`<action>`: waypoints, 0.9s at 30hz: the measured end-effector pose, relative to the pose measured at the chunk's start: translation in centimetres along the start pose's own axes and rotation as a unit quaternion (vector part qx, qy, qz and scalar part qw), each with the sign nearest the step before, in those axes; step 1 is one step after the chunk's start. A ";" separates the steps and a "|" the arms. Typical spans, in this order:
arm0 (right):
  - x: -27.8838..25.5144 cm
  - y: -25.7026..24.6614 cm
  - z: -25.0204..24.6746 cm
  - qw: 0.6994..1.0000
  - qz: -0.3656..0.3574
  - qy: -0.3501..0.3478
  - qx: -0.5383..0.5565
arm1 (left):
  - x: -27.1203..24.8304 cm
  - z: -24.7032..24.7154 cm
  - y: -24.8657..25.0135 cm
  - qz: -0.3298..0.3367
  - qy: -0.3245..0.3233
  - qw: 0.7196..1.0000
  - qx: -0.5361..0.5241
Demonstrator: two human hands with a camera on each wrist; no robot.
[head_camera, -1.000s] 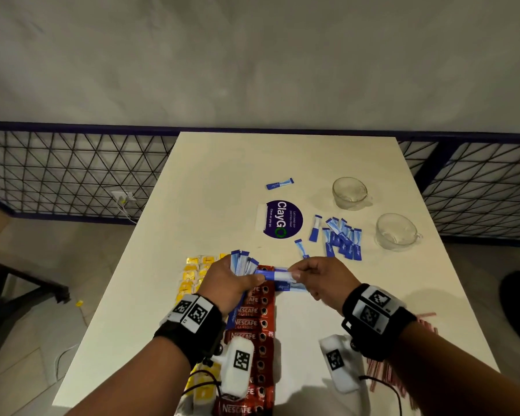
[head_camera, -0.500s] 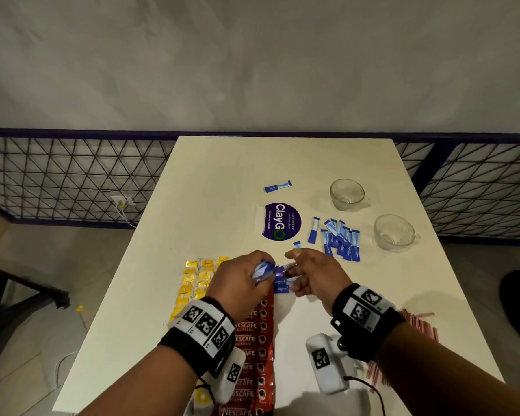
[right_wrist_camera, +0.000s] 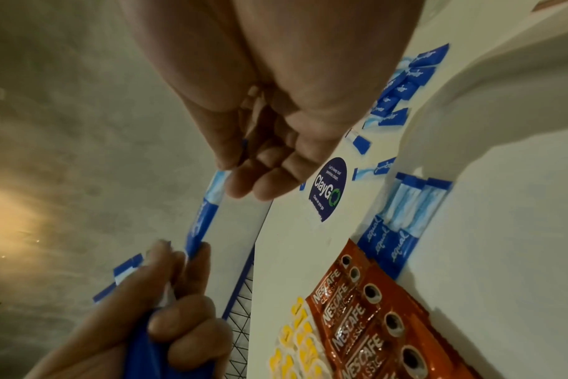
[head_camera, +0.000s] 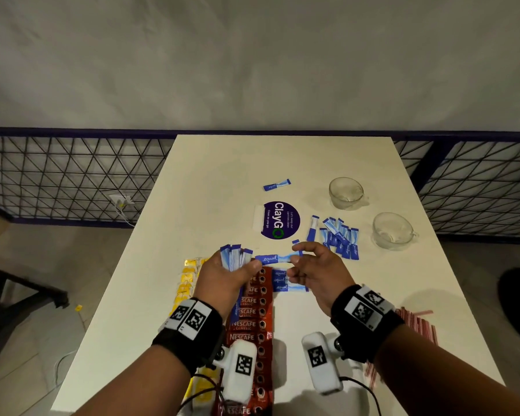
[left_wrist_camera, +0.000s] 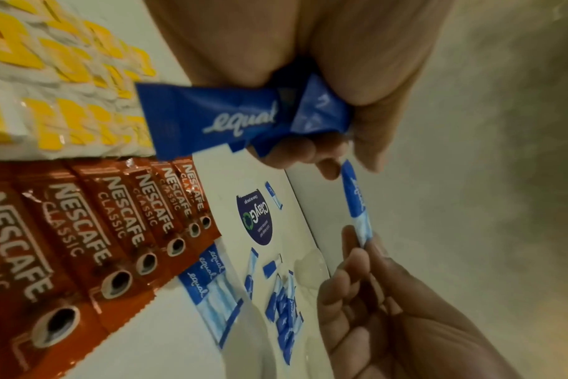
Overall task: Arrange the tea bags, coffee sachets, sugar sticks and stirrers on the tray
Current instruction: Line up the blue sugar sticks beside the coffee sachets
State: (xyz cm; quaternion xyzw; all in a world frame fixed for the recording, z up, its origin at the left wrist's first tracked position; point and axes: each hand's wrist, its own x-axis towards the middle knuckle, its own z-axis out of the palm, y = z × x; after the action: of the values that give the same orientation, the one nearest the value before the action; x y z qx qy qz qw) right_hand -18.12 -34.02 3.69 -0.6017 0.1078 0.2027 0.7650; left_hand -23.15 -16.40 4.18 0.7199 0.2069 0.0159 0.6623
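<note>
2 hands pinch 1 sugar stick; left grip also holds a bundle (wrist view shows "equal").

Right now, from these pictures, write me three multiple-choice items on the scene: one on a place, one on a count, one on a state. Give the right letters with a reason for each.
1. Where do the glass cups stand?
A. on the table's far right part
B. on the coffee sachets
C. on the floor

2. How many sugar sticks lie side by side just right of the coffee sachets?
A. one
B. three
C. six

3. What does the right hand do?
A. rests flat on the table
B. grips a cup
C. pinches one end of a single sugar stick

Answers:
1 A: both cups stand on the tabletop beyond the loose blue sticks.
2 B: three "equal" labels show in a row.
3 C: its fingertips pinch the stick's pale end, while the left hand, with a bundle of sticks, holds the other end.
</note>
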 end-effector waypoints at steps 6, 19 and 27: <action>0.3 -0.5 -2.2 0.944 -0.080 -0.040 -0.317 | 1.2 -0.2 0.6 0.062 -0.007 0.989 0.133; 0.7 1.9 -1.6 0.693 -0.248 -0.099 -0.670 | 0.7 1.7 -1.5 0.053 -0.061 0.986 0.145; 2.3 3.2 -2.3 0.554 -0.115 -0.130 -0.814 | 1.1 -1.1 -2.3 0.001 -0.009 0.991 0.137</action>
State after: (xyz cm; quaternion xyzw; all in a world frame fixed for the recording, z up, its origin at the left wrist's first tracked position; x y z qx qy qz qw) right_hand -17.31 -35.15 -0.66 -0.9423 -0.2741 0.1900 -0.0292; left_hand -23.17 -14.89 1.84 0.8043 0.2000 -0.0186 0.5592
